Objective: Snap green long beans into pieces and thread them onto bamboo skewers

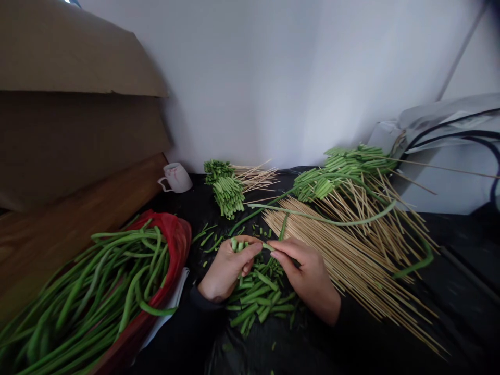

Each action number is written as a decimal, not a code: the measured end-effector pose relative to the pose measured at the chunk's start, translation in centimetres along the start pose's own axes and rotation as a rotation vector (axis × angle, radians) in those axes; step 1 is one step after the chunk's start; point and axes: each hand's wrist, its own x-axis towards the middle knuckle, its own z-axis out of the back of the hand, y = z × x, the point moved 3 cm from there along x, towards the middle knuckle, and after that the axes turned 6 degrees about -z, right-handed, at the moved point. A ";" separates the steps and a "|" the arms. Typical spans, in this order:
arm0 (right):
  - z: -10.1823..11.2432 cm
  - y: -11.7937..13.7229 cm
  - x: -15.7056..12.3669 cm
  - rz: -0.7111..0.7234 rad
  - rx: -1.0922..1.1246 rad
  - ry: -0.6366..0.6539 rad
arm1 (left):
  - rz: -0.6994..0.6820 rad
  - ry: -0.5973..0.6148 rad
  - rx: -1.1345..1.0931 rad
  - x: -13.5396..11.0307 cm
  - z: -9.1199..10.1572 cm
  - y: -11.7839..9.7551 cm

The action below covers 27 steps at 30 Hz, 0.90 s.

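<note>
My left hand [228, 266] is curled round a small bunch of short cut green bean pieces [239, 244], their ends sticking up between thumb and fingers. My right hand [307, 273] pinches another short piece at its fingertips, right against the left thumb. Below both hands lies a loose pile of cut bean pieces [260, 302] on the black sheet [449, 291]. A long uncut bean [332, 219] curves across the skewers just beyond my right hand.
Bamboo skewers [363, 260] fan out to the right. Finished bean skewers lie at the back [228, 194] and back right [339, 172]. A red bag of long beans [97, 291] sits left; a white mug [176, 178] near cardboard boxes [78, 104].
</note>
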 end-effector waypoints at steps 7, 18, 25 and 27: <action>0.1 -0.2 -0.1 0.005 -0.058 -0.022 | -0.035 -0.004 0.091 -0.2 -0.1 -0.2; 1.1 -1.0 0.6 0.053 -0.319 -0.061 | -0.123 -0.221 0.060 0.4 1.1 -0.4; 1.5 0.2 0.8 0.228 -0.595 -0.041 | -0.463 -0.196 0.513 -0.1 1.0 -1.6; 1.4 0.8 0.6 0.279 -0.643 -0.037 | -0.533 -0.108 0.615 -0.4 0.5 -1.5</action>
